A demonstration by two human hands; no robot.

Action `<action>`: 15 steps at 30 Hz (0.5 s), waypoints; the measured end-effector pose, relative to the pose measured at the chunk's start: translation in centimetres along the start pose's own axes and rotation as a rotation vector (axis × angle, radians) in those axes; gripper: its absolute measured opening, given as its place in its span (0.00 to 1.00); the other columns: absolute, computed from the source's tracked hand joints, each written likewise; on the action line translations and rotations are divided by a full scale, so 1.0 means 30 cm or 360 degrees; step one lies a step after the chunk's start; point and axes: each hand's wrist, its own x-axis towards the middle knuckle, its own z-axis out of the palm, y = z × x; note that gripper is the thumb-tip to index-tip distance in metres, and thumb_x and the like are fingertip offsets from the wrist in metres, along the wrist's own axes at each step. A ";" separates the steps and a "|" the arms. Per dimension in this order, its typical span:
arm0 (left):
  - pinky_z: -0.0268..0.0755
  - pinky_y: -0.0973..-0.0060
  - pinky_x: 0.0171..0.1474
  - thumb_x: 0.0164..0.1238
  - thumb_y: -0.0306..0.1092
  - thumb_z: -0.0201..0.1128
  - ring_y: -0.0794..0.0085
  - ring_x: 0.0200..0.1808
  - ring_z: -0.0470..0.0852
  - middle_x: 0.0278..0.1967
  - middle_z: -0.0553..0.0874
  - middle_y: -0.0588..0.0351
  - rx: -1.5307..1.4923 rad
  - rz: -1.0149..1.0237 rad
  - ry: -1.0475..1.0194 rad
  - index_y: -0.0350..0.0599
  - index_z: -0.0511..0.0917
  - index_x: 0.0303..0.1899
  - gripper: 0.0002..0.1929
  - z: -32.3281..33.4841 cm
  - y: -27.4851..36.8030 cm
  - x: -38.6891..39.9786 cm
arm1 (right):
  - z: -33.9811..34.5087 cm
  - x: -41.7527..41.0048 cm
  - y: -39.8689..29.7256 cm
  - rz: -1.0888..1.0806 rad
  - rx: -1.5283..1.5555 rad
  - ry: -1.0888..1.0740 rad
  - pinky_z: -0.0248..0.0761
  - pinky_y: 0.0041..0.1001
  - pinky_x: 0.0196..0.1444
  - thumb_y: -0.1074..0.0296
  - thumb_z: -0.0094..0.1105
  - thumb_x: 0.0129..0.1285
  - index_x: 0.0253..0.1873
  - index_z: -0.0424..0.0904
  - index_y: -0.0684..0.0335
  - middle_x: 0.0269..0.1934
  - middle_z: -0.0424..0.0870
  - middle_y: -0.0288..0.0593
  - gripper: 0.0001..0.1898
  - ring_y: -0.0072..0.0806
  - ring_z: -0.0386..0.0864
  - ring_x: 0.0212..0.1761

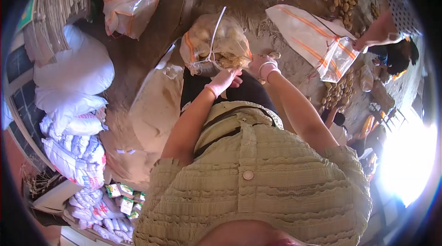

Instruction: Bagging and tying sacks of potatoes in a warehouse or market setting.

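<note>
A filled mesh sack with orange stripes stands in front of my legs, its mouth towards me. Rounded potato-like lumps show through the mesh. A white tie is fastened at the mouth, its long end lying up over the sack. My left hand, in a pale pink glove, is at the near edge of the mouth, fingers curled on the mesh. My right hand, gloved too, grips the right corner of the mouth. The fingertips of both hands are partly hidden.
At right a person's hand holds a striped sack. Loose potatoes lie on the ground beyond. Another tied sack stands at upper left. White sacks are stacked along the left, above small cartons. More people are at right.
</note>
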 end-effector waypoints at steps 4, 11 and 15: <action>0.77 0.75 0.40 0.65 0.71 0.49 0.71 0.31 0.81 0.33 0.81 0.55 -0.0663 -0.0307 -0.0045 0.46 0.73 0.47 0.33 0.056 0.025 0.056 | 0.049 -0.028 0.002 -0.0165 -0.0023 0.0044 0.76 0.41 0.49 0.58 0.51 0.61 0.47 0.83 0.62 0.45 0.85 0.54 0.17 0.47 0.83 0.48; 0.73 0.70 0.29 0.65 0.67 0.54 0.72 0.22 0.78 0.20 0.77 0.62 -0.0798 -0.0227 0.0155 0.54 0.77 0.29 0.25 0.109 0.051 0.130 | 0.115 -0.081 -0.026 -0.0220 -0.0306 -0.0007 0.76 0.42 0.47 0.57 0.46 0.66 0.46 0.78 0.62 0.41 0.85 0.54 0.16 0.47 0.83 0.46; 0.72 0.71 0.28 0.67 0.61 0.55 0.69 0.22 0.79 0.24 0.81 0.55 -0.0308 -0.0281 0.0388 0.42 0.80 0.33 0.26 0.057 -0.024 0.227 | 0.110 -0.089 -0.063 -0.0320 -0.0292 0.0028 0.76 0.42 0.45 0.57 0.46 0.67 0.45 0.79 0.62 0.41 0.85 0.53 0.16 0.48 0.83 0.44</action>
